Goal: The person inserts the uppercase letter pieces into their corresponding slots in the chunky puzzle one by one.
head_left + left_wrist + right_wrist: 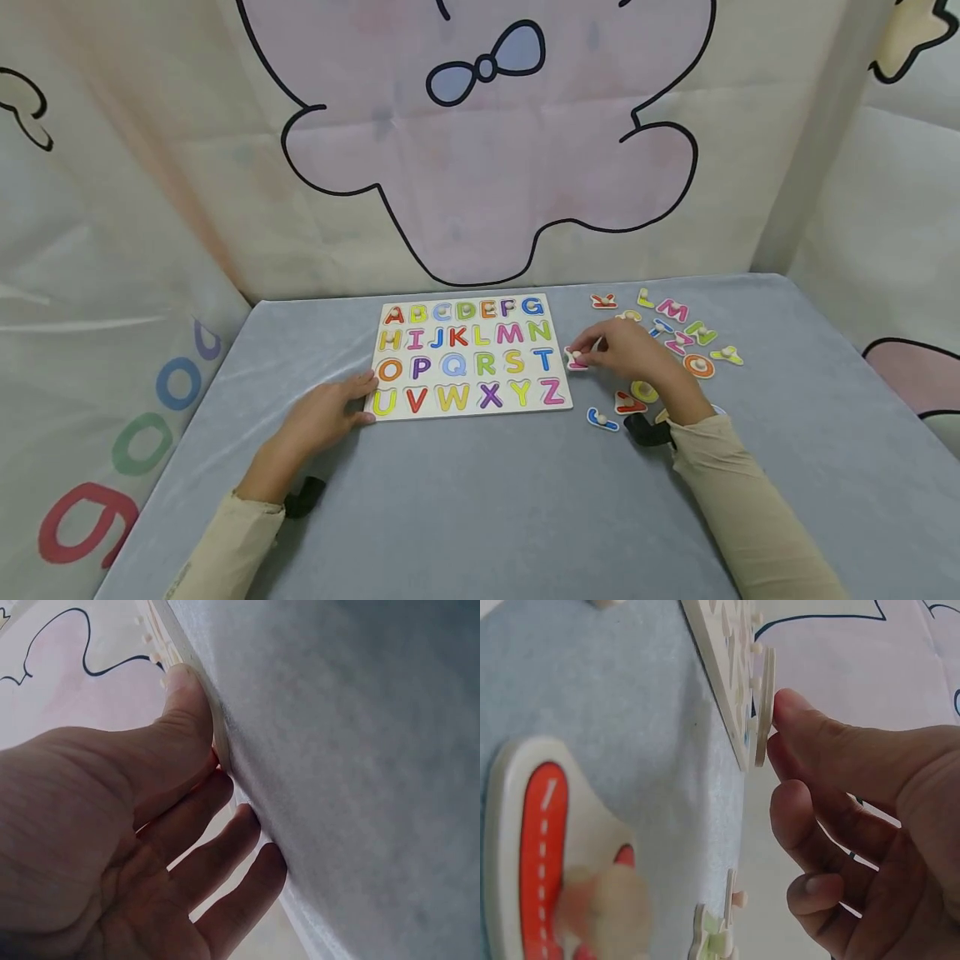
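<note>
A rectangular white wooden alphabet board point(436, 367) lay by the far edge of the grey cloth-covered table point(465, 500). The left hand point(322, 414) gripped its near left corner between thumb and fingers. Just beyond its right edge, the right hand point(628, 346) pinched a small pink-lettered wooden piece point(574, 360). Loose colourful wooden letters point(699, 367) lay scattered toward the table's right edge.

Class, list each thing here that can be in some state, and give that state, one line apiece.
Letter board: lying flat, partly filled
Left hand: holding the board's near left corner
Right hand: pinching a pink piece
Pink piece: lifted, at the board's right edge
Orange O piece: loose, face up
Blue piece: loose, off the board
Cloth: spread out
</note>
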Motion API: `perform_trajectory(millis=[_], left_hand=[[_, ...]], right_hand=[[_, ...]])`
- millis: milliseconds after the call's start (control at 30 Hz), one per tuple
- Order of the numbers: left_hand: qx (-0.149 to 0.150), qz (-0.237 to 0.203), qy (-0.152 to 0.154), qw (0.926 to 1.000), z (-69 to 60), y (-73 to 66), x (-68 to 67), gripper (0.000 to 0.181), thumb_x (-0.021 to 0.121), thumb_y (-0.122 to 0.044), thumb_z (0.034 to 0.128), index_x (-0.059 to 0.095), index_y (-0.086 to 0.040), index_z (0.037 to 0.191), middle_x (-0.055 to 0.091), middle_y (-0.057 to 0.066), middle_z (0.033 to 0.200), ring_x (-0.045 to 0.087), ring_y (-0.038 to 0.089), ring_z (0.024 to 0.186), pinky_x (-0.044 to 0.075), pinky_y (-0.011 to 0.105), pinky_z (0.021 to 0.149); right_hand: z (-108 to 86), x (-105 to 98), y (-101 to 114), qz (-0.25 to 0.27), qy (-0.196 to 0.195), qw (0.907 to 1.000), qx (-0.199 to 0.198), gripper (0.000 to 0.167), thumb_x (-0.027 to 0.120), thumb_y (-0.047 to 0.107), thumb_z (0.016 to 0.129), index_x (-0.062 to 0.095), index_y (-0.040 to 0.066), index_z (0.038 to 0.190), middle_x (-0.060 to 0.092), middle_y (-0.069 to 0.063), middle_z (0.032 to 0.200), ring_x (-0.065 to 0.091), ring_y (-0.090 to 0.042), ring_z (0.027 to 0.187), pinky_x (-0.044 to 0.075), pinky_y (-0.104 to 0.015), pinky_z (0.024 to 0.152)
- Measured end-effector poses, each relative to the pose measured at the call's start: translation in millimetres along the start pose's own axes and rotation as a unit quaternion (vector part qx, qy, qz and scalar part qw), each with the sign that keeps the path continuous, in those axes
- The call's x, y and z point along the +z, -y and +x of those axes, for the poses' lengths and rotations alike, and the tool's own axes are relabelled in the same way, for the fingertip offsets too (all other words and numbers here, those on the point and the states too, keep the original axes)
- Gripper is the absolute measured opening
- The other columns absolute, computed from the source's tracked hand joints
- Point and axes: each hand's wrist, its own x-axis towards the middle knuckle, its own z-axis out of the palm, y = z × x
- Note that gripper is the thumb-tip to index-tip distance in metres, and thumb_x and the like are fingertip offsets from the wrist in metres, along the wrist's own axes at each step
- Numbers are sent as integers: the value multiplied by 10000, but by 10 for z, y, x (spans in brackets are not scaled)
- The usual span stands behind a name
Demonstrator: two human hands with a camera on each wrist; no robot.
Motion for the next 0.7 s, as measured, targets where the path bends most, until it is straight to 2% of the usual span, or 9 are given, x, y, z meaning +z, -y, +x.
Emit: perform_trajectory(millis=[133,400,567,700], left_hand=[[100,6,-108,9999,9,2,-7,609,782,-229,844,575,-66,1393,532,146,1471,517,361,1354,446,522,1052],[-10,-30,26,10000,-22,15,-14,617,780,-220,847,563,-57,1401,520,151,1479,500,359,1371,435,524,1069],[-28,-57,75,10000,-19,12,6,618,777,-224,851,558,-64,1407,516,149,1484,491,356,1379,433,521,1075],[-42,-52,15,10000,-12,4,0,616,775,-226,853,559,-68,1407,514,143,1486,491,352,1380,432,521,1075]], right_hand=[[-6,-23,44,18,-129,9999,1,190,750,179,891,783,155,1077,763,-18,1011,557,-167,807,438,-274,673],[87,31,288,37,-147,9998,-149,201,762,220,885,780,166,1077,755,-3,1029,568,-170,841,450,-269,705],[219,70,569,115,-50,9997,-195,213,762,240,888,774,174,1090,747,24,1010,571,-172,860,461,-274,713],[363,133,835,63,10,9992,-398,214,746,248,903,771,175,1103,738,39,968,580,-169,857,467,-271,719]])
